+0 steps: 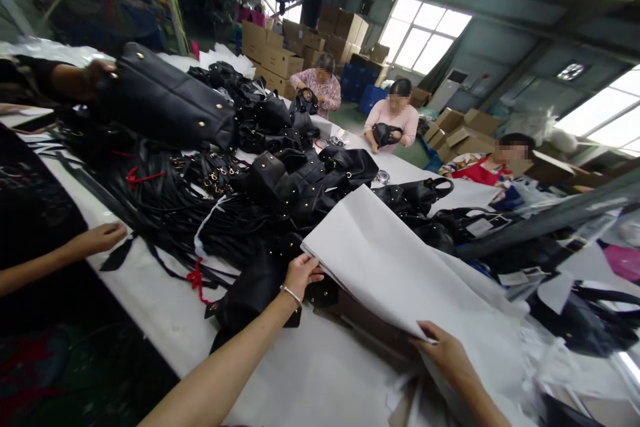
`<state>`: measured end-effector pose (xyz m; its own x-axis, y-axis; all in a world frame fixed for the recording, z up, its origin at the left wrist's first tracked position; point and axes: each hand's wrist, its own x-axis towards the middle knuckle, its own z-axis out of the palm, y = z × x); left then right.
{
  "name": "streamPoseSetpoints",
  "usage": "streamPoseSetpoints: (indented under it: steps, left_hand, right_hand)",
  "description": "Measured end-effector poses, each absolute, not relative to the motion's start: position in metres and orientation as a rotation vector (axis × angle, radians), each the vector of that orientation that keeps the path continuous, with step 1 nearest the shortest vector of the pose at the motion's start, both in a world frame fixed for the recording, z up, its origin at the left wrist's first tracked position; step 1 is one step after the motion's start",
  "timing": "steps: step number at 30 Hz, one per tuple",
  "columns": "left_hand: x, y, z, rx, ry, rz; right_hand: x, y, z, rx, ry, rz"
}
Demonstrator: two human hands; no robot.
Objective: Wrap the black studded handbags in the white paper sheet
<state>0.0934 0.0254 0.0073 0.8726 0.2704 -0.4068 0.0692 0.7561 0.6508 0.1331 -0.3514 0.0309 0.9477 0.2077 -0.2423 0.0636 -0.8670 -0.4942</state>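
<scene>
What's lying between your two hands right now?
In the head view, the white paper sheet spans from left hand to right hand.

Beside the white table (310, 373), my paper sheet (395, 267) is white, the handbags (300, 180) black, strap ties (197, 280) red.

Bright window glare, warped blurry edges

Both forearms are bare; the left wrist wears a thin silver bracelet (291, 294).
</scene>
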Motion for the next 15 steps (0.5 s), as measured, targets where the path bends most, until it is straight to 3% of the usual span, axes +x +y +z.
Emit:
streamPoseSetpoints:
  steps: [15]
  left_hand:
    - [0.110, 0.053, 0.017, 0.779, 0.467, 0.057]
  right_hand:
    - [0.113, -0.326, 0.033, -2.705, -0.128, 0.398]
